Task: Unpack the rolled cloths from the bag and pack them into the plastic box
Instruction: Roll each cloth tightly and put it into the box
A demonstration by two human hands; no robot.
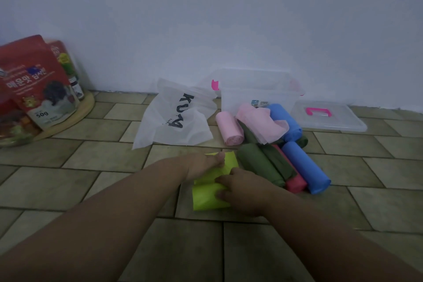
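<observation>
- Nearest, both hands pressed on the yellow-green cloth (pixel 211 186) on the tiled floor (pixel 91 190): the left hand (pixel 204 163) pinched its far edge between thumb and fingers, and the right hand (pixel 243 192) curled its fingers over the near fold. It looked loose, apparently being re-rolled.
- Just beyond lay the unpacked pile: 2 blue rolls (pixel 305 167), dark green rolls (pixel 259 165), a red roll (pixel 295 184), a pink roll (pixel 230 128) and a loosened pink cloth (pixel 263 125).
- The white bag (pixel 174 119) lay flattened, seemingly emptied, so unpacking looked done.
- Farthest, the clear plastic box (pixel 258 96) appeared empty, its lid (pixel 329 118) beside it; packing had not begun.
</observation>
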